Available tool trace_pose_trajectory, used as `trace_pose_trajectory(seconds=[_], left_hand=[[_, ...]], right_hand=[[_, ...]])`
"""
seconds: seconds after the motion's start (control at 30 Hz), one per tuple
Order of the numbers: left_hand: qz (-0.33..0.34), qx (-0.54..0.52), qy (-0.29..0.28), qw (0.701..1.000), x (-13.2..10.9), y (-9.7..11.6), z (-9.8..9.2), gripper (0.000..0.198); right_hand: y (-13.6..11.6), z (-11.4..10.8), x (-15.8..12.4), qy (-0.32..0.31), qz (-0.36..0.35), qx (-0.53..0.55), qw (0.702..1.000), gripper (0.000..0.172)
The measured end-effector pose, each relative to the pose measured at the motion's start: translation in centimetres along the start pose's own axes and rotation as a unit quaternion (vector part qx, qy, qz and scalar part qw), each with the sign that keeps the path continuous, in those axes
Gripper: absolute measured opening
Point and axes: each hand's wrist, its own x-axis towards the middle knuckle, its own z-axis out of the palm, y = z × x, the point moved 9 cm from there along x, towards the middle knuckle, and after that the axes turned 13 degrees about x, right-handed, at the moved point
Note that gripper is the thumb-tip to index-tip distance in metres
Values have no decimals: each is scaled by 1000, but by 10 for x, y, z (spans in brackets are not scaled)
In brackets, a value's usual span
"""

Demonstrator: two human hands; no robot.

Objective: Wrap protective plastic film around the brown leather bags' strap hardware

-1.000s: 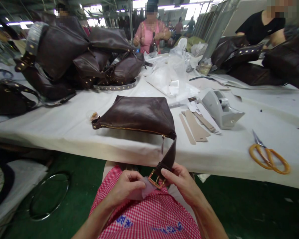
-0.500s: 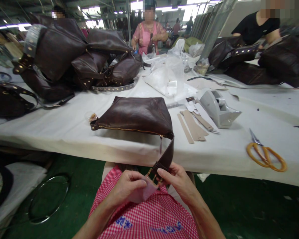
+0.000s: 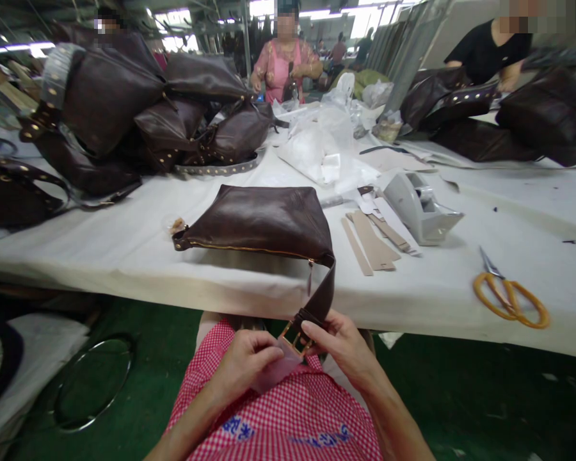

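Observation:
A dark brown leather bag [image 3: 269,218] with a gold zipper lies at the table's front edge. Its strap [image 3: 324,291] hangs over the edge toward my lap and ends in a gold-coloured buckle [image 3: 292,339]. My right hand [image 3: 343,342] grips the strap end beside the buckle, thumb on top and fingers beneath. Between the thumb and fingers of my left hand [image 3: 254,358] is a thin, translucent piece of film [image 3: 281,371], which reaches the buckle's lower bar. Whether the film is still stuck to the buckle I cannot tell.
Orange-handled scissors [image 3: 511,298] lie at the right, near a grey tape dispenser [image 3: 420,208] and beige strips [image 3: 369,240]. Brown bags [image 3: 110,96] are piled at the left, with plastic wrapping [image 3: 321,141] behind the bag. Co-workers [image 3: 285,64] stand across the table.
The buckle has turned slightly, so its frame shows more openly. My left fingers have shifted a little at the film, and my right hand keeps its grip. The bag lies still.

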Motion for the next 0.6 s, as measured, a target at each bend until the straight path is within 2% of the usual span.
trace_pose_trajectory(seconds=[0.23, 0.47, 0.6], left_hand=[[-6, -34, -10, 999, 0, 0, 1, 25], [11, -23, 19, 999, 1, 0, -1, 15], [8, -36, 14, 999, 2, -1, 1, 12]], right_hand=[[1, 0, 1, -2, 1, -6, 1000, 41], [0, -2, 2, 15, -8, -5, 1000, 44], [0, -1, 3, 23, 3, 1, 1000, 46]])
